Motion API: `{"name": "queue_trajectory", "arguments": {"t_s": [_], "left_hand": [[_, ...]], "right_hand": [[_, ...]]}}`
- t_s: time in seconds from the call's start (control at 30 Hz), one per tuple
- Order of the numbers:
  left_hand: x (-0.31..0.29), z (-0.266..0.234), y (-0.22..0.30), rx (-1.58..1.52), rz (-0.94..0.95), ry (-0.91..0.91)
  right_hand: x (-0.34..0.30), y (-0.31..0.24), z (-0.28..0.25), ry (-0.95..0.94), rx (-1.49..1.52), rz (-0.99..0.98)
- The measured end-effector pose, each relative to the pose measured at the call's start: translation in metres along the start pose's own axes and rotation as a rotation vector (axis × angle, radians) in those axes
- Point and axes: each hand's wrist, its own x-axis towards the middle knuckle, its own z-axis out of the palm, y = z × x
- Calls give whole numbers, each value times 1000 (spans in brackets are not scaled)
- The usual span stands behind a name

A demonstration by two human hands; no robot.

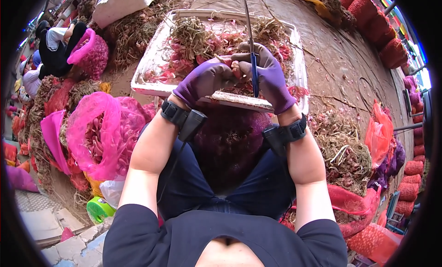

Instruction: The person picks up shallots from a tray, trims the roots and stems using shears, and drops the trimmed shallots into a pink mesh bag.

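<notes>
Both my hands wear purple-and-grey gloves and meet over a white foam tray (154,50). My left hand (209,78) is closed, its fingertips pinching a small reddish shallot (236,70). The fingers of my right hand (269,76) are curled around a long, narrow blade tool with a dark blue handle (254,76). Its blade points away from me, and its exact kind is unclear. My right fingertips are beside the shallot; whether they touch it is hidden. Dried stalks (189,34) and red skins lie in the tray. A dark purple mesh bag (232,133) sits between my legs below the tray.
At left stands an open pink mesh bag (94,133) of shallots, near a green container (99,209). A heap of dried shallots (343,152) lies at right beside an orange bag (379,131). Another person (57,48) sits far left. Filled red sacks (368,18) line the far right.
</notes>
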Motion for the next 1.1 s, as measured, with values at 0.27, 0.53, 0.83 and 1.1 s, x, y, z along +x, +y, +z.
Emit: {"name": "queue_trajectory", "arguments": {"t_s": [0.27, 0.53, 0.83, 1.1], "left_hand": [[21, 42, 37, -127, -98, 580], [13, 14, 23, -492, 61, 253], [15, 13, 25, -917, -96, 236], [15, 25, 28, -285, -286, 478]], "right_hand": [[-3, 10, 3, 231, -107, -29], [-5, 6, 10, 221, -32, -13], [-9, 11, 23, 341, -245, -212], [-8, 19, 17, 483, -363, -169]]}}
